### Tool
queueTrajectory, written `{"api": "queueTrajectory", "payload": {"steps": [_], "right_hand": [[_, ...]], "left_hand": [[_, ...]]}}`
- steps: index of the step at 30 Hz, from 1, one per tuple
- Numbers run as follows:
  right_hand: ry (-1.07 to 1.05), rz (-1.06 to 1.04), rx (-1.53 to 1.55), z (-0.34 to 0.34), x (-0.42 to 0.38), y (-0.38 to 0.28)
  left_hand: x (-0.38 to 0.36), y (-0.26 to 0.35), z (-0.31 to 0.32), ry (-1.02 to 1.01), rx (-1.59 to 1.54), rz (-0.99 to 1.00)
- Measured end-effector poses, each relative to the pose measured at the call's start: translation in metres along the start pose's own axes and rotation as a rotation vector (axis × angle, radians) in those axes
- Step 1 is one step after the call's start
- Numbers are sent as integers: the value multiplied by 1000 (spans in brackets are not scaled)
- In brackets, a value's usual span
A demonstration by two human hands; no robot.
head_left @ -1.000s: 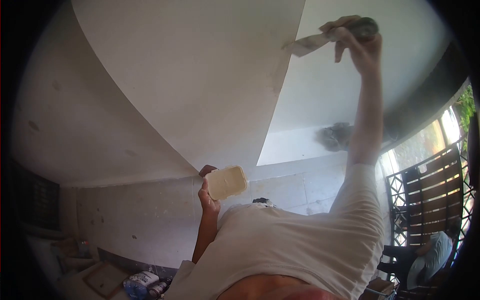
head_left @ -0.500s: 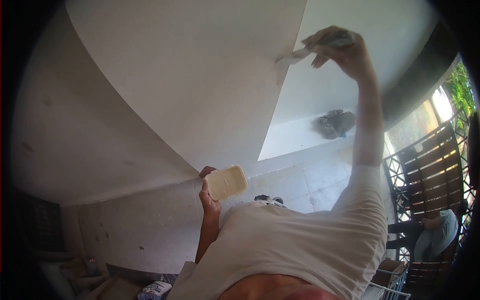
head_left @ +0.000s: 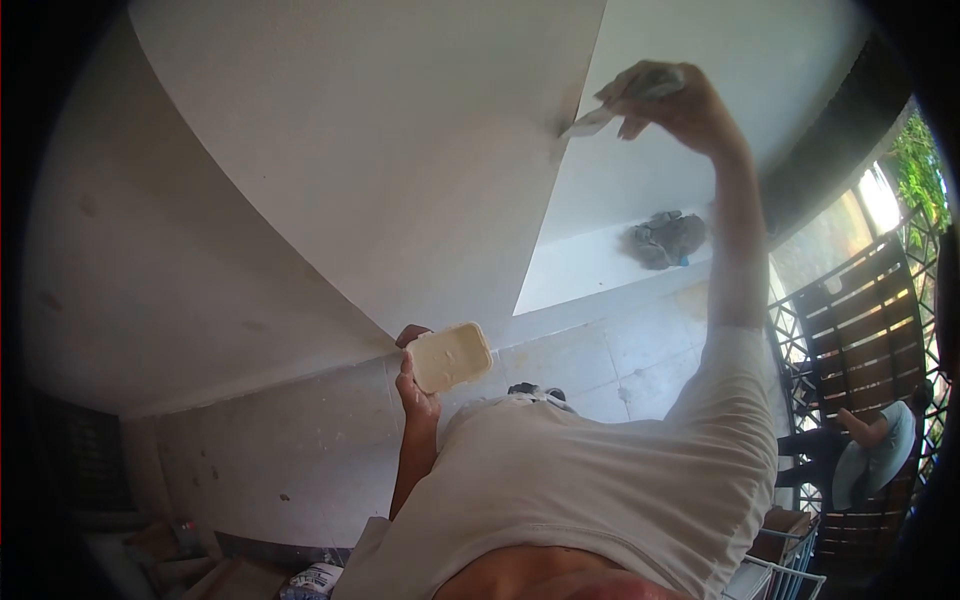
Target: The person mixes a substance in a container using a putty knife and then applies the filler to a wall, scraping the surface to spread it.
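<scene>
My right hand (head_left: pixel 675 105) is raised at the upper right, its fingers wrapped around the handle of a putty knife (head_left: pixel 592 122). The flat blade points left, with its tip at the edge where two pale wall surfaces (head_left: pixel 440 150) meet. Grey smudges mark the surface near that tip. Lower down, my left hand (head_left: pixel 418 385) grips one side of a shallow cream rectangular container (head_left: pixel 450 358). Small marks or bits of material show inside it. The fingers beneath the container are partly hidden.
A crumpled grey cloth-like bundle (head_left: pixel 668 240) lies on a white ledge. At right, another person (head_left: pixel 875 450) is near a dark slatted gate (head_left: pixel 865 330). A wire rack (head_left: pixel 790 565) stands at lower right; boxes and a printed bag (head_left: pixel 312 580) are at lower left.
The putty knife has shifted slightly along the wall edge with my right hand, which sits a little further left. The other person's arm and posture have changed. My left hand still holds the container.
</scene>
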State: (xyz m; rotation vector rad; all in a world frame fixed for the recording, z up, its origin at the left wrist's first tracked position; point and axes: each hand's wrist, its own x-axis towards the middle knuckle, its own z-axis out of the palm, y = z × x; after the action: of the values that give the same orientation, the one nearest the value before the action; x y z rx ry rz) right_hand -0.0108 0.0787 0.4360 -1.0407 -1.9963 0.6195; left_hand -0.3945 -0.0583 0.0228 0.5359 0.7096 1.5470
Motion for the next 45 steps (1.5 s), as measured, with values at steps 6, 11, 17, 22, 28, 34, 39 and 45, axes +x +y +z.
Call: {"api": "queueTrajectory", "payload": {"steps": [6, 11, 17, 22, 28, 34, 39, 45], "right_hand": [[198, -343, -34, -56, -13, -23], [-45, 51, 35, 10, -26, -3], [-29, 52, -68, 53, -19, 19], [115, -280, 70, -1, 4, -7], [104, -423, 28, -1, -10, -10], [-37, -22, -22, 52, -14, 21], [164, -326, 63, 13, -7, 3], [208, -539, 118, -1, -37, 2]], "left_hand": [[-2, 10, 18, 6, 102, -44], [-3, 10, 20, 27, 100, -36], [-3, -2, 3, 83, -4, -25], [-2, -3, 1, 99, -1, -37], [-4, -2, 3, 102, -6, -40], [-3, -3, 7, 91, 8, -1], [-4, -5, 3, 127, -10, -23], [-4, -1, 8, 114, 27, -30]]}}
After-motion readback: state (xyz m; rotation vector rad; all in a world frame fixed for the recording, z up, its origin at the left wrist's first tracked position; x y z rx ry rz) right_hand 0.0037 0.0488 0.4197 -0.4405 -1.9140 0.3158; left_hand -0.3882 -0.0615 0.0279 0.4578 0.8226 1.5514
